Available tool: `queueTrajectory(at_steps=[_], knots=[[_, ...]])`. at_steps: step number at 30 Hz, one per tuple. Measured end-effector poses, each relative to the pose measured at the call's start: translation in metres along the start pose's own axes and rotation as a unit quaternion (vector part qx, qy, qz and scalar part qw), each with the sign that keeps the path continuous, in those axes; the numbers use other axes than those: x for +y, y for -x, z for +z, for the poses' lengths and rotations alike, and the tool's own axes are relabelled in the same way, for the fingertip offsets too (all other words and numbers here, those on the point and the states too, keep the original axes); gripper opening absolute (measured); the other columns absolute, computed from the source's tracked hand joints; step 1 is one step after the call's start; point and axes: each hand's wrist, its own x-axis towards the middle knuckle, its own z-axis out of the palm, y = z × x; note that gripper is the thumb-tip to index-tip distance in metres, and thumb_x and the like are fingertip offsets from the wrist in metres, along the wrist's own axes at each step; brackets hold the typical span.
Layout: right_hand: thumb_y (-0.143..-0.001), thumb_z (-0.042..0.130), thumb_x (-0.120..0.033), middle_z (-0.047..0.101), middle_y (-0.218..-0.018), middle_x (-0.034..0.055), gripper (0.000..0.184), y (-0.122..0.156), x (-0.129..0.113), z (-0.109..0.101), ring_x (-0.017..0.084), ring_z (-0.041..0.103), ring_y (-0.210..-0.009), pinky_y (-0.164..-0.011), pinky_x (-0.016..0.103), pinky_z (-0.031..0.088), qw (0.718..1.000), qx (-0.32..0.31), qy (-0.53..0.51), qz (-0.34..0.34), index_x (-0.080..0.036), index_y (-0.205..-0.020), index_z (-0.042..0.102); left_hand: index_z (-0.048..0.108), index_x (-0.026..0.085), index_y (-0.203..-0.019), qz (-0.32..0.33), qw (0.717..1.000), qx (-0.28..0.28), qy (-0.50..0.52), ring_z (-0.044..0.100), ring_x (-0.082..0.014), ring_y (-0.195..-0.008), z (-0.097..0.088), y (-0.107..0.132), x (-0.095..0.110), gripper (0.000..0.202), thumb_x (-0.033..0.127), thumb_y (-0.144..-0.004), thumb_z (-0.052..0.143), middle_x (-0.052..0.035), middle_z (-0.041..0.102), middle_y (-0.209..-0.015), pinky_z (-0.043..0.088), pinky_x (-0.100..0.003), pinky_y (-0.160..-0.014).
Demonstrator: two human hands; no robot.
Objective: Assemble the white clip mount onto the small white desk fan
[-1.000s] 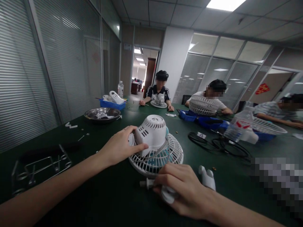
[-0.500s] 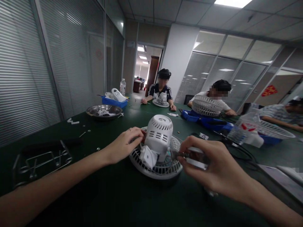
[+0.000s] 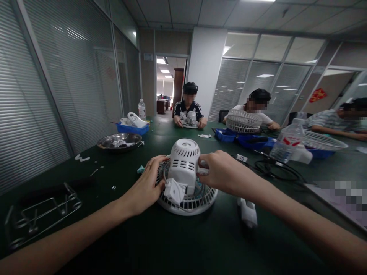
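A white fan motor housing (image 3: 185,158) stands upright on a round fan grille (image 3: 186,210) lying on the table. A small white bracket-like part (image 3: 174,191) hangs at its near side, with a cable beside it. My left hand (image 3: 146,183) grips the grille's left side, thumb near the housing, fingertips partly hidden. My right hand (image 3: 215,170) is closed against the housing's right side. A small pale piece shows between its fingers; I cannot make out what it is. Right of the grille, under my forearm, lies a white plastic part (image 3: 248,214).
A bent wire stand (image 3: 46,210) lies at left, with loose nuts and screws beyond. A steel bowl (image 3: 119,147) and a blue tray (image 3: 133,128) stand at back left. Cables, blue trays (image 3: 255,143) and a plastic bottle (image 3: 288,143) are at right. Several people sit around the table.
My right hand has moved left from beside the grille to the housing's right side. The white part under my forearm now shows clearly. The view has shifted slightly.
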Motion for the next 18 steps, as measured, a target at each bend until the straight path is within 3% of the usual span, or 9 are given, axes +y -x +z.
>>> queueTrajectory(at_steps=[4,8,11,15,18], knots=[[-0.076,0.065,-0.028,0.070,-0.077,0.0036,0.016,0.000,0.014,0.002,0.016,0.063,-0.065,-0.053,0.024,0.042,0.997,-0.039,-0.066,-0.004,-0.018,-0.088,0.069,0.021,0.024,-0.142,0.058,0.997,0.021,-0.044,0.019,-0.0294,-0.144,-0.004,0.006,0.011,0.063,0.024,-0.087,0.051,-0.0113,0.018,-0.156,0.021,-0.055,-0.118],[-0.077,0.068,-0.034,0.070,-0.086,0.0011,0.022,0.010,0.028,0.007,0.015,0.065,-0.073,-0.061,0.023,0.049,0.957,-0.105,-0.266,-0.039,-0.019,-0.093,0.066,0.022,0.029,-0.145,0.087,0.995,0.016,-0.054,0.024,-0.0300,-0.143,-0.013,0.010,0.022,0.068,0.024,-0.085,0.053,-0.0059,0.023,-0.157,0.024,-0.055,-0.118],[-0.078,0.068,-0.031,0.069,-0.090,0.0018,0.020,0.014,0.033,0.016,0.017,0.065,-0.079,-0.067,0.026,0.051,0.953,-0.045,-0.297,-0.047,-0.019,-0.094,0.065,0.028,0.029,-0.144,0.099,0.992,0.021,-0.077,0.026,-0.0297,-0.142,-0.016,0.009,0.022,0.064,0.024,-0.085,0.053,-0.0051,0.027,-0.156,0.025,-0.055,-0.118],[-0.079,0.066,-0.030,0.067,-0.093,0.0038,0.015,0.015,0.038,0.030,0.017,0.063,-0.081,-0.071,0.029,0.049,0.969,0.071,-0.233,-0.043,-0.018,-0.088,0.064,0.026,0.029,-0.144,0.115,0.988,0.018,-0.105,0.025,-0.0289,-0.143,-0.015,0.007,0.018,0.063,0.022,-0.087,0.050,-0.0052,0.025,-0.157,0.025,-0.056,-0.117],[-0.079,0.063,-0.025,0.067,-0.089,0.0035,0.011,0.014,0.039,0.035,0.017,0.062,-0.076,-0.069,0.030,0.048,0.974,0.083,-0.211,-0.028,-0.017,-0.087,0.063,0.021,0.030,-0.146,0.109,0.986,0.002,-0.124,0.023,-0.0296,-0.144,-0.013,0.008,0.019,0.065,0.024,-0.089,0.050,-0.0050,0.019,-0.159,0.026,-0.057,-0.116]])
